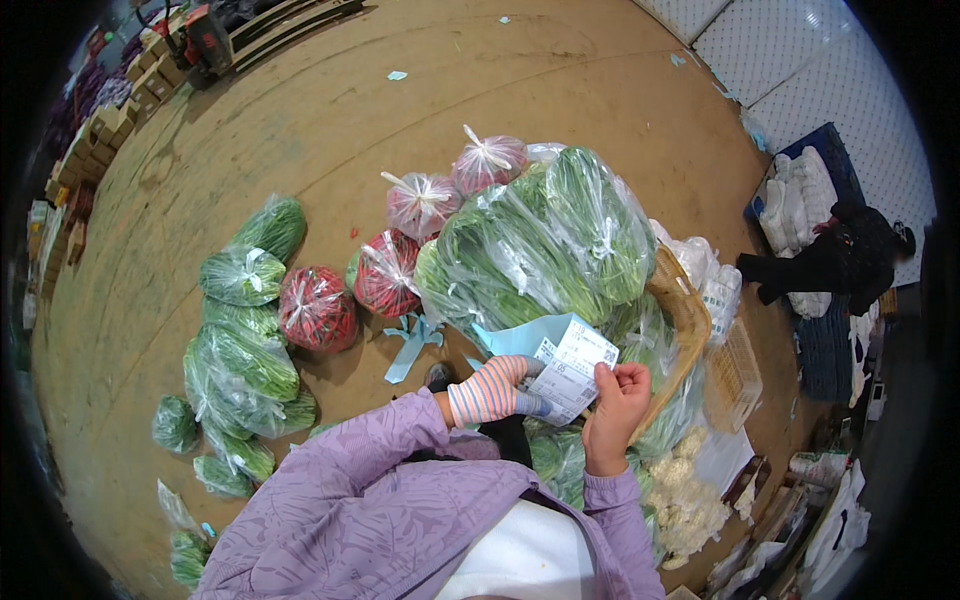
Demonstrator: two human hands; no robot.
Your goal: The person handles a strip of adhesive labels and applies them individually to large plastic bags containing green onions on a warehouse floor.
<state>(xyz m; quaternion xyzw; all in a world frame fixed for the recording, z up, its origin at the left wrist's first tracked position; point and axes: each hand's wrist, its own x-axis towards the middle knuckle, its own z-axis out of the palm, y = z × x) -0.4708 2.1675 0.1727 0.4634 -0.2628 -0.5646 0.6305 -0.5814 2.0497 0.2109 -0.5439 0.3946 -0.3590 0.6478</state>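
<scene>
My left hand [491, 390], in a striped knit glove with blue fingertips, grips several printed paper labels [555, 386] with light blue backing paper [521, 335] behind them. My bare right hand [619, 412] pinches the right edge of the top label between thumb and fingers. The labels bear writing and printed codes. Just beyond my hands, clear plastic bags of long leafy greens [510, 259] are heaped in a yellow-brown plastic basket [686, 304]. Strips of blue paper [410, 349] lie on the floor to the left of the labels.
Bags of red chili peppers [319, 307] and tied bags of greens [244, 367] stand on the floor at left. Bagged cauliflower [679, 495] lies at right, near a pale crate [727, 375]. A person [840, 251] bends near white bundles [799, 199]. A pallet jack [202, 41] is far left.
</scene>
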